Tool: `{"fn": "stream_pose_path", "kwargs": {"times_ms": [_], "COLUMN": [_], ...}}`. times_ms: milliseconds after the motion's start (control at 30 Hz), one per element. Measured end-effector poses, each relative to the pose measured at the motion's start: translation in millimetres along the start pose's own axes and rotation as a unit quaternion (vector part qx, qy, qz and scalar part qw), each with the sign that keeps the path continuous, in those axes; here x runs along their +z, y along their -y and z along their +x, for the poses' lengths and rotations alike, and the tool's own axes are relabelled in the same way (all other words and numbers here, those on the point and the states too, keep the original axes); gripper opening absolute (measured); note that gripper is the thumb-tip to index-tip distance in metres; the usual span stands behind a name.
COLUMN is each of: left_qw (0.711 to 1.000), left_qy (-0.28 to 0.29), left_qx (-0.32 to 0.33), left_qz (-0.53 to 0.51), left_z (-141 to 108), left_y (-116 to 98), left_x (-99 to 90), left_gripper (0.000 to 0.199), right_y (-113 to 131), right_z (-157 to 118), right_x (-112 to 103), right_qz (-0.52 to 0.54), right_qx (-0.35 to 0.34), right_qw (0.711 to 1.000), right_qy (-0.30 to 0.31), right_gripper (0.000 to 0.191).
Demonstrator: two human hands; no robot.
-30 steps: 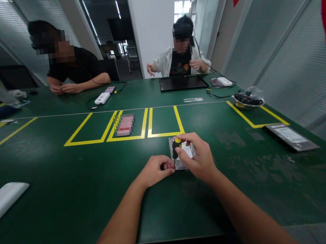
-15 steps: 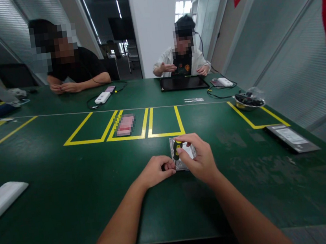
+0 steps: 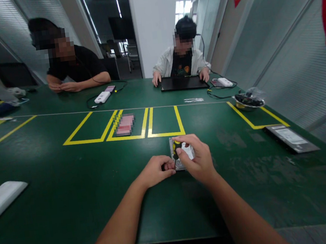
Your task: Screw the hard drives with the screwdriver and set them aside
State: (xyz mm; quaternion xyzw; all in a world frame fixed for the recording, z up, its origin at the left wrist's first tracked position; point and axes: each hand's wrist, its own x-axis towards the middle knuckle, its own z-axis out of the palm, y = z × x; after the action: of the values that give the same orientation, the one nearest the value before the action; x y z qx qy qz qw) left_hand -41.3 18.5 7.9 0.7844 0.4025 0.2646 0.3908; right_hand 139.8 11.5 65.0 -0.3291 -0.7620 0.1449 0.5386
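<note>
A small silver hard drive point(image 3: 181, 167) lies flat on the green table, partly hidden by my hands. My right hand point(image 3: 197, 155) is closed round the black-and-yellow handle of a screwdriver point(image 3: 177, 150). The screwdriver stands nearly upright, its tip at the drive's near left corner. At that same corner my left hand point(image 3: 158, 170) is closed, thumb and curled fingers against the drive's edge beside the screwdriver shaft. Its fingertips are partly hidden.
A larger drive-like metal box point(image 3: 294, 137) lies at the right, below a bowl of dark parts point(image 3: 249, 101). Yellow tape outlines and a pink phone-like object point(image 3: 125, 125) are ahead. A white object point(image 3: 3, 201) lies left. Two people sit opposite, one holding a black panel point(image 3: 184, 83).
My right hand and the screwdriver handle have shifted very slightly left; my left hand stays put. The person opposite on the right has lowered a raised hand onto the black panel's edge.
</note>
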Motion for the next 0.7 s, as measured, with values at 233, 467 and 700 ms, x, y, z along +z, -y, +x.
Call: {"fn": "stream_pose_path", "kwargs": {"times_ms": [233,467,700], "left_qw": [1.0,1.0,1.0], "left_qy": [-0.006,-0.007,-0.002], "left_qx": [0.0,0.004,-0.008], "left_qz": [0.005,-0.006,-0.005], "left_z": [-0.3,-0.3,0.0], "left_y": [-0.9,-1.9,-3.1], "left_x": [-0.1,-0.1,-0.8], "left_gripper": [0.011,0.012,0.013], "right_y": [-2.3,0.5,-0.6], "right_z": [2.7,1.8,1.7], "right_x": [2.7,1.9,3.2], "right_qz": [0.0,0.017,-0.001], "right_qx": [-0.001,-0.01,-0.011], "right_qw": [0.999,1.0,1.0], "right_qy": [-0.034,0.014,0.018], "right_gripper": [0.024,0.03,0.028]}}
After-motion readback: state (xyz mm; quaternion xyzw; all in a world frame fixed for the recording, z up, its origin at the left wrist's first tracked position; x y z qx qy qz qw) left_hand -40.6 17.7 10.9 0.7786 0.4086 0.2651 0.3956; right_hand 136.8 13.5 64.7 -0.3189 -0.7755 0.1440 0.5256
